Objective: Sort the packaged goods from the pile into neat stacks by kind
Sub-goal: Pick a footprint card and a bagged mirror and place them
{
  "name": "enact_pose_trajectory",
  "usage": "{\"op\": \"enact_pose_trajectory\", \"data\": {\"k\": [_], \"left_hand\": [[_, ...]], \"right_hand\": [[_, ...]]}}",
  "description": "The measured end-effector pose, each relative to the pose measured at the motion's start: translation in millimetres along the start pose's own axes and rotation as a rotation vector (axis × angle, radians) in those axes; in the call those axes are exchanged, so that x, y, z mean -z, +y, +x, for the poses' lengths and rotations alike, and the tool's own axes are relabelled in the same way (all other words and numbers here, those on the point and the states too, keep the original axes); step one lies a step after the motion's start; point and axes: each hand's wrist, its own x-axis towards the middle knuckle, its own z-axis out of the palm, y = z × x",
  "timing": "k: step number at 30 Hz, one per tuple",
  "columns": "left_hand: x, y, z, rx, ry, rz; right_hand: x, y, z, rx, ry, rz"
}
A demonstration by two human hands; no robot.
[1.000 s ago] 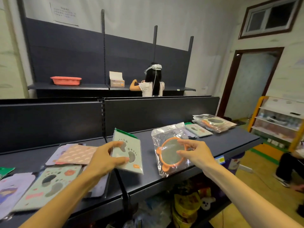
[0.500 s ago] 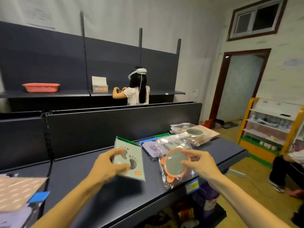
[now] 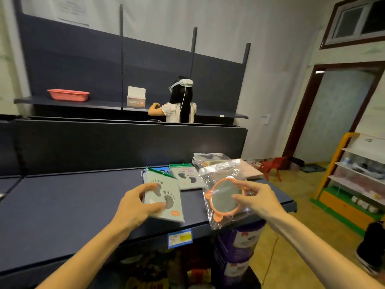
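My left hand [image 3: 137,205] grips a pale green packet printed with grey paw prints [image 3: 164,198], held just above the dark shelf top [image 3: 62,205]. My right hand [image 3: 257,198] pinches a clear plastic bag holding a round orange-rimmed mirror [image 3: 224,197], which hangs over the shelf's front edge. Behind them a matching paw-print packet [image 3: 187,177] lies flat on a small stack. Further right sit more clear bagged goods [image 3: 210,160] and a pinkish flat packet [image 3: 251,171].
A blue price label [image 3: 180,237] is fixed to the shelf's front edge. Cans and packaged goods [image 3: 239,247] stand on the lower shelf. Another person [image 3: 179,105] works at the far shelf near a red basket [image 3: 68,94]. A yellow rack [image 3: 354,180] stands at right.
My view and both hands have shifted right along the shelf, carrying the paw-print packet and the bagged mirror toward the stacks at the right end. The left-hand pile has left the view.
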Motion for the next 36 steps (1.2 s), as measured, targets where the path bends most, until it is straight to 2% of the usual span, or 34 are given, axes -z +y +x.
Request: {"op": "enact_pose_trajectory", "data": {"k": [6, 14, 18, 26, 30, 34, 36], "left_hand": [[-39, 13, 15, 0.017, 0.046, 0.036], [-74, 19, 87, -0.043, 0.111, 0.137], [-90, 21, 118, -0.006, 0.144, 0.157], [-106, 6, 165, 0.104, 0.099, 0.191], [-111, 8, 168, 0.115, 0.121, 0.363], [-116, 12, 165, 0.123, 0.193, 0.753], [-120, 13, 162, 0.117, 0.193, 0.811]], "right_hand": [[24, 23, 39, 0.040, -0.005, 0.051], [29, 36, 117, 0.139, -0.069, 0.109], [30, 40, 156, 0.101, -0.063, 0.139], [28, 57, 206, 0.025, -0.089, 0.202], [23, 61, 222, 0.009, -0.100, 0.246], [16, 63, 236, 0.027, -0.145, 0.296], [13, 66, 241, 0.031, -0.178, 0.311]]}}
